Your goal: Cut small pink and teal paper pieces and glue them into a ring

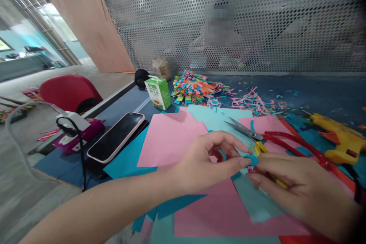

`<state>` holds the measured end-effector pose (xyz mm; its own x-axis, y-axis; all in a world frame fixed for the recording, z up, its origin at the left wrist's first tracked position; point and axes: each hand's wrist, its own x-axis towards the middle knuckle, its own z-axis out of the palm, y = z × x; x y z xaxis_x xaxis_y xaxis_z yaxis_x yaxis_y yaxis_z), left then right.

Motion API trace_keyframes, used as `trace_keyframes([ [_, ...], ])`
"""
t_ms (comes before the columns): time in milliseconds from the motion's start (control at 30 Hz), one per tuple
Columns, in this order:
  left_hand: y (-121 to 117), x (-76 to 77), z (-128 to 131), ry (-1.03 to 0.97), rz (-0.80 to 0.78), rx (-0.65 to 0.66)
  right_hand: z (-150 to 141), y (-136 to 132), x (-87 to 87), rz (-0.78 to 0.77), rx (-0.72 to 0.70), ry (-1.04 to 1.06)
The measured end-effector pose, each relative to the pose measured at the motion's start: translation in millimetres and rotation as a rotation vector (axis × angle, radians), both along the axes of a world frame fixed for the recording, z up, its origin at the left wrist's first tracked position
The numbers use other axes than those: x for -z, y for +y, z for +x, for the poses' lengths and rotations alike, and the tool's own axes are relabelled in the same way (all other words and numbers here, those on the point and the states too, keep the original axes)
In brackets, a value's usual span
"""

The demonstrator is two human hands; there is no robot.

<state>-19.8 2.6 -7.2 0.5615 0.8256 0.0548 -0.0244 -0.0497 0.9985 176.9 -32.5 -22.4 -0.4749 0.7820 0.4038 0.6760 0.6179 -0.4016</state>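
My left hand (208,160) and my right hand (288,183) meet over a spread of pink and teal paper sheets (171,137). Both pinch a small teal paper piece (252,159) between their fingertips. A thin yellow strip (274,179) runs under the fingers of my right hand. Red-handled scissors (257,134) lie just behind my hands, blades pointing left.
A yellow glue gun (341,139) lies at the right. A phone (117,136), a green drink carton (158,92) and a heap of folded colourful paper pieces (194,87) sit behind. Paper scraps litter the blue table (314,95). A perforated metal screen (228,19) backs it.
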Motion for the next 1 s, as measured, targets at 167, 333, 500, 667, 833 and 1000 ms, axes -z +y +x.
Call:
trace_keyframes([
  [167, 0, -0.6, 0, 0.011, 0.006, 0.019, -1, 0, -2.1, -0.081, -0.001, 0.100],
  [333, 1, 0.9, 0, -0.016, -0.010, 0.027, -4, 2, -7.6, -0.183, 0.024, 0.152],
  [500, 0, -0.2, 0, -0.024, -0.028, 0.036, -3, 1, -6.3, -0.308, 0.028, 0.192],
  [667, -1, -0.9, 0, -0.007, -0.019, 0.033, 2, -1, -3.4, -0.372, 0.024, 0.200],
  [833, -2, -1.5, 0, -0.003, -0.013, 0.035, 7, 0, -0.1, -0.369, 0.016, 0.195],
  [1000, -1, -0.3, 0, -0.012, -0.047, 0.029, 11, 1, 2.0, -0.428, 0.012, 0.140],
])
